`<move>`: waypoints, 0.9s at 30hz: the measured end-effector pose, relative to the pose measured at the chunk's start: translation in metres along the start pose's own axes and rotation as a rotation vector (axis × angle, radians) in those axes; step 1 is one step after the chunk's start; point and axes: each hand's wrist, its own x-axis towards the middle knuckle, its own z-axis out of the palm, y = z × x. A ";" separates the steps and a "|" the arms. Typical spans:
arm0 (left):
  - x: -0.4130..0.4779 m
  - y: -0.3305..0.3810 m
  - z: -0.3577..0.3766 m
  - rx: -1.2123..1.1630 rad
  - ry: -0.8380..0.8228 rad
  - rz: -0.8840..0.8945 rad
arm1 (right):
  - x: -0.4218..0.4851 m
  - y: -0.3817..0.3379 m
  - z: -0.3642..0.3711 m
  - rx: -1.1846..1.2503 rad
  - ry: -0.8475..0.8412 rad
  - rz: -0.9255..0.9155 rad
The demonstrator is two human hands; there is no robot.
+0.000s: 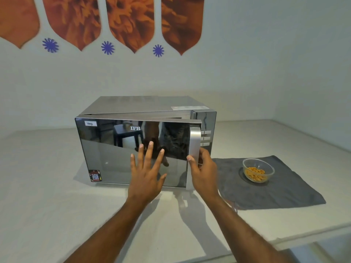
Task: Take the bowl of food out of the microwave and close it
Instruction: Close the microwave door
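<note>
A silver microwave (144, 107) stands on the white counter, its mirrored door (106, 149) slightly ajar, with a narrow gap along the top and right. My left hand (146, 171) lies flat against the door glass, fingers spread. My right hand (203, 168) grips the lower part of the silver door handle (194, 143). A clear glass bowl (258, 169) with orange food in it sits on a dark grey cloth (284, 190) to the right of the microwave, apart from both hands.
The white counter (47, 186) runs left and forward of the microwave; its front edge drops off at the lower right. A wall with orange and blue decorations (108, 47) stands behind. The control panel buttons (206, 138) sit right of the handle.
</note>
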 end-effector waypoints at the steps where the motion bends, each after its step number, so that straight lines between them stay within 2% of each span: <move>1: 0.002 -0.002 0.007 0.028 -0.019 -0.005 | 0.005 0.002 0.002 -0.011 -0.009 0.010; 15: 0.036 -0.005 0.042 0.151 -0.093 -0.079 | 0.068 0.017 0.024 -0.086 -0.092 0.084; 27: 0.045 -0.005 0.062 0.161 -0.023 -0.068 | 0.092 0.023 0.029 -0.143 -0.159 0.084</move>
